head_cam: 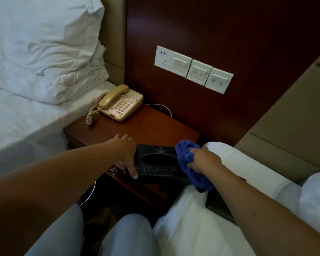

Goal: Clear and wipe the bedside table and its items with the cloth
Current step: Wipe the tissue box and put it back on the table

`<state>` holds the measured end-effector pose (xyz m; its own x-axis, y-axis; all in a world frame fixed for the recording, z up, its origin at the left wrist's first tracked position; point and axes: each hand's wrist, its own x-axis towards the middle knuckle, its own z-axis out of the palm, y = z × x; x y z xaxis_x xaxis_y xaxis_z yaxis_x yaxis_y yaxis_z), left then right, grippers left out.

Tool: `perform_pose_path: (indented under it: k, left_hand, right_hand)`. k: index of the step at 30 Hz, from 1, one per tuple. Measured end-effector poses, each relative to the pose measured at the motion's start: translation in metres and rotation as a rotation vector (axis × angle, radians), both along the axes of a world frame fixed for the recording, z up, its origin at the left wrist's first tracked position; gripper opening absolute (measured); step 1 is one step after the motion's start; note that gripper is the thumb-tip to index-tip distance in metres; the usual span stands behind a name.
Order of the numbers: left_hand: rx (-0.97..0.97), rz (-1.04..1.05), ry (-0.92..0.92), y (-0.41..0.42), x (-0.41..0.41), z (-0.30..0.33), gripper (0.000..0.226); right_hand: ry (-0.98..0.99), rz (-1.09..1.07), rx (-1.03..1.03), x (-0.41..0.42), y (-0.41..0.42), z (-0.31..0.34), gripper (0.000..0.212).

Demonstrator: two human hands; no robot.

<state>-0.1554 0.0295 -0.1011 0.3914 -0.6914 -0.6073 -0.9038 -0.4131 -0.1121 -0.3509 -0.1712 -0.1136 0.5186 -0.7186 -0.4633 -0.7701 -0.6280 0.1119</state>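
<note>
Cloth (187,159), blue and bunched, sits gripped in your right hand (204,159) against the dark tissue box (158,163); your left hand (125,152) clasps its opposite end. Beyond both, the bedside table (146,126) carries a beige telephone (119,103).

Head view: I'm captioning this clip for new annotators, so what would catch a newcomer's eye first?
Probably the bright blue cloth bunched in the right hand at the near right edge of the bedside table. Beside it, the left hand holds the left end of a dark tissue box. A beige telephone sits at the table's far left corner, beneath white wall switches.
</note>
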Motion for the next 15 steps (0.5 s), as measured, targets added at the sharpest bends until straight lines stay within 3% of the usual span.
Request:
perform_pose_path:
  k: [10,15]
  left_hand:
    - [-0.109,-0.002,0.164,-0.006,0.005,-0.014,0.135]
    - [-0.12,-0.002,0.191,-0.009,0.01,-0.02,0.144]
  right_hand:
    - [-0.068,-0.029,0.022,0.009,-0.022,-0.009,0.051]
    - [-0.11,-0.037,0.061,0.049,-0.052,-0.013,0.056]
